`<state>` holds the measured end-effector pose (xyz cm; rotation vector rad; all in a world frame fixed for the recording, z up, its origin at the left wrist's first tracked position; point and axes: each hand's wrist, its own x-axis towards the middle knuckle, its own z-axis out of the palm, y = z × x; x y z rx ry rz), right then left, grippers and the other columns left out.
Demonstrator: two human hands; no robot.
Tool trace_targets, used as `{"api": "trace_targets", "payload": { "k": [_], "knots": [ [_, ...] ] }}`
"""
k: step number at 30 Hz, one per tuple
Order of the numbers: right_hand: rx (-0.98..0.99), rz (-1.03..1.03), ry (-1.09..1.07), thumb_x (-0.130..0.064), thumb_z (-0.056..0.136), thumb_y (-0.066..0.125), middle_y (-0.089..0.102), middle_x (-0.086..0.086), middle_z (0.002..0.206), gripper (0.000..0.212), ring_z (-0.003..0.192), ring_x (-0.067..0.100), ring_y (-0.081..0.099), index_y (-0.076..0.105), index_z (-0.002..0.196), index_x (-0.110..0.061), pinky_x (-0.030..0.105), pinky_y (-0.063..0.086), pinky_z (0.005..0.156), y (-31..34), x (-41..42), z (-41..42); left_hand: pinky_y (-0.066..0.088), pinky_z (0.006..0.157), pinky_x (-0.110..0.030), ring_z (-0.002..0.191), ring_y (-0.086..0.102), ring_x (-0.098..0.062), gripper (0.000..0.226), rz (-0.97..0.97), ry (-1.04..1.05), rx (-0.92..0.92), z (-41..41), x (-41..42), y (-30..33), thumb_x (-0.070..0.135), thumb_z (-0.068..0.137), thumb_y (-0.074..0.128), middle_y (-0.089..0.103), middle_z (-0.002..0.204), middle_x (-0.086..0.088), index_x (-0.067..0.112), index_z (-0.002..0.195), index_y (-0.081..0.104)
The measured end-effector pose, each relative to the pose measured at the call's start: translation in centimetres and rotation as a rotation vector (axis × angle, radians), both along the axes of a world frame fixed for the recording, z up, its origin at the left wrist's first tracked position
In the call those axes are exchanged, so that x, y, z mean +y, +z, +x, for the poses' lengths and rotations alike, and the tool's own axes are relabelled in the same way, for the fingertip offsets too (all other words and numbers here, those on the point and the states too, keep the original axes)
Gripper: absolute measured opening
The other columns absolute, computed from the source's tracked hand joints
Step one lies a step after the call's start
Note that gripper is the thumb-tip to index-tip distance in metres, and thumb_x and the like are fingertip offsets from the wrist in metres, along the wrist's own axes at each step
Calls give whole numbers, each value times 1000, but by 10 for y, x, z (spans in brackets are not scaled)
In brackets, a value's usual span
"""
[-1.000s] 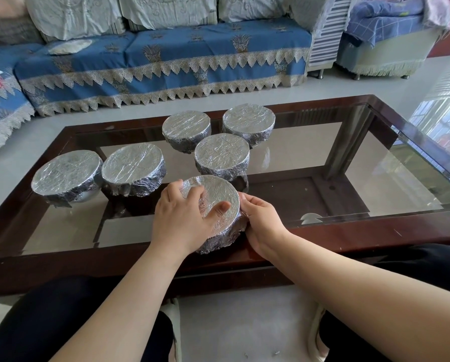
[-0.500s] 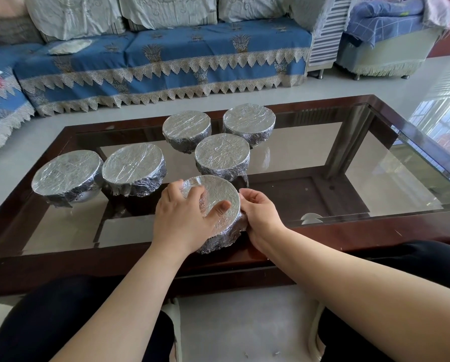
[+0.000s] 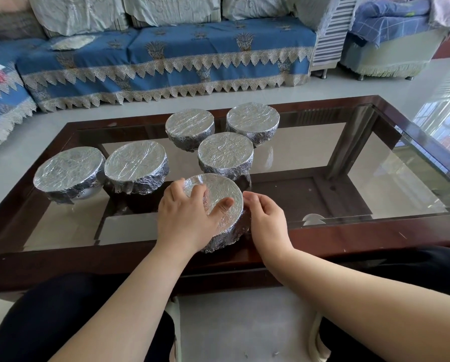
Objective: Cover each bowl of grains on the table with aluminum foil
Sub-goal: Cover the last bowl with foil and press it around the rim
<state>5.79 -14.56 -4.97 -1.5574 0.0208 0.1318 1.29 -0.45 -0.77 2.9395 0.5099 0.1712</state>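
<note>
At the near edge of the glass-topped table (image 3: 375, 178), in the head view, a foil-covered bowl (image 3: 220, 205) sits between the person's two hands. The left hand (image 3: 186, 218) lies on the bowl's left side, its fingers spread over the foil top and the thumb stretched across the flat sheet, pressing it down. The right hand (image 3: 267, 218) is at the bowl's right side, its fingers curled in against the crumpled foil skirt at the rim; whether they pinch the foil or only touch it, I cannot tell.

Five more foil-covered bowls stand farther back on the glass. Two are on the left, the far-left bowl (image 3: 68, 171) just beside the second left bowl (image 3: 136, 164). A middle bowl (image 3: 225, 154) stands just beyond the near one, and two far bowls, one on the left (image 3: 190, 126) and one on the right (image 3: 252, 121), stand side by side behind it. All are wrapped over the top, with wrinkled foil folded down their sides.

Beyond the table is a blue sofa (image 3: 166, 56) with lace trim.
</note>
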Motion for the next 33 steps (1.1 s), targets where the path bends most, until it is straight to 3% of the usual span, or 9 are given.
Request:
{"api": "trace_targets", "payload": {
  "k": [3,7,9,11,14,16,19,23,33],
  "knots": [
    [-63,-29,113,-35,102,45,67,-9,94,23,80,-5,63,59,114,-20,17,48,77,-1,-1,-11,25,113,-44,138,28,-37,135,9,44,11,1,-5,2,91,55,-28,30,150,-21,22,143,47],
    [-47,-45,232,-47,97,49,64,-5,109,35,82,1,61,51,122,-23,19,50,72,-5,-5,-2,25,113,-46,139,25,-38,114,-6,47,108,-7,-12,11,87,65,-7,21,157,-18,25,148,38],
    [-15,-17,266,-55,90,55,65,-4,117,47,97,5,64,52,124,-22,26,53,84,-3,-9,7,27,112,-45,137,27,-37,112,11,24,141,-13,-12,13,86,63,-5,23,156,-16,26,149,35],
    [3,29,288,-42,94,59,66,-1,116,34,104,6,64,56,119,-20,30,51,95,-1,-13,16,25,113,-47,138,27,-37,115,70,8,144,-16,-10,12,91,63,-10,24,156,-15,26,149,31],
    [69,76,364,-38,95,59,70,4,110,26,95,20,65,60,117,-24,37,52,86,3,-19,22,6,120,-53,150,-1,-36,121,72,-111,174,-12,-4,7,95,58,-13,2,164,-14,30,156,13],
    [168,146,443,-39,97,56,69,1,108,24,91,20,61,60,118,-28,37,49,82,6,-22,23,-1,120,-55,151,-14,-31,121,49,-237,184,-8,-1,4,96,53,-14,-12,166,-8,36,157,0],
    [312,248,573,-41,99,48,67,2,117,32,95,20,59,58,128,-31,39,50,88,10,-30,25,-1,121,-55,151,-16,-29,121,58,-303,200,-5,1,1,100,49,-12,-14,166,-7,42,156,-5],
    [295,240,680,-37,101,43,63,8,130,36,103,22,60,53,135,-30,43,47,99,11,-38,31,-1,120,-54,152,-14,-27,124,54,-294,214,-4,1,0,101,44,-14,-14,166,-6,45,155,-6],
    [219,132,424,-29,104,44,67,6,90,28,68,11,63,58,115,-7,32,54,70,-6,-22,30,2,119,-52,152,-11,-26,124,69,-278,194,-5,0,0,100,46,-15,-11,166,-6,45,156,-2]
  ]
}}
